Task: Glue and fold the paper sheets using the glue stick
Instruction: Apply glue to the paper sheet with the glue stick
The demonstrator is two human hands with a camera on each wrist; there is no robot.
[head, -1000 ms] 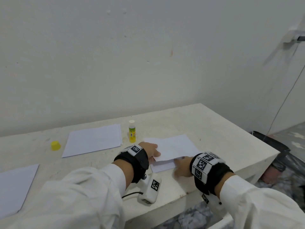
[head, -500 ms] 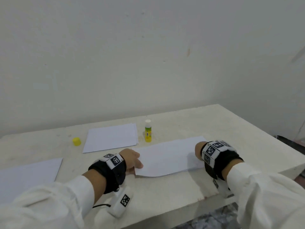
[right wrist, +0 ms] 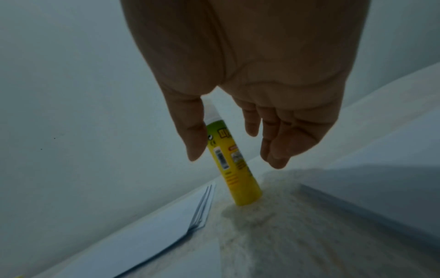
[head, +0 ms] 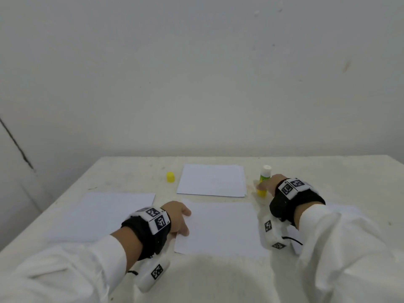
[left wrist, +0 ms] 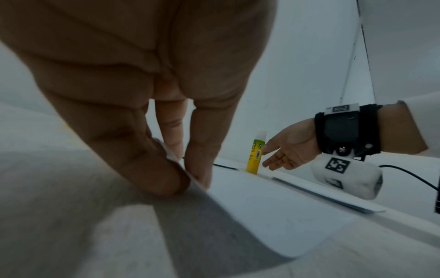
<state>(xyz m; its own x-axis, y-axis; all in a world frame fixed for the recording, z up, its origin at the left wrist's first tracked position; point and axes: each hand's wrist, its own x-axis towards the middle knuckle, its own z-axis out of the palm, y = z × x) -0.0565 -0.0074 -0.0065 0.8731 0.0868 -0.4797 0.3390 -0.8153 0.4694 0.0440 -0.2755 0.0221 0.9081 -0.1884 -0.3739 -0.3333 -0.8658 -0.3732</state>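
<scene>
Tabletop (head: 122, 171): pale, stained slab, far edge against the wall.

Paper, three lots. A sheet (head: 98, 215) lies toward the left edge. A small stack (head: 211, 180), several leaves thick in the right wrist view, sits toward the far edge. The working sheet (head: 223, 228) lies flat near the front edge, between my wrists. Thin paper: light, limp, quick to slide or crease. It needs pinning at an edge, not lifting by a corner.

Left hand (head: 178, 219): on the working sheet's left edge. Left wrist view shows thumb and fingers drawn together at that edge, and they look to be nipping it, the paper rising a little there.

Right hand (head: 270, 185): at the glue stick (head: 264, 180), which stands upright just right of the stack, beyond the working sheet's far right corner. Fingers spread and relaxed, thumb on one side of the barrel and the others on the other; nothing clamped yet. Whether the thumb touches, I cannot tell.

Glue stick: light, rigid, smooth plastic, white tip bare, top-heavy enough to topple if nudged. I judge the yellow-green barrel the place to grip, mid-height, clear of the tip.

Yellow cap (head: 170, 177): off, left of the stack.
</scene>
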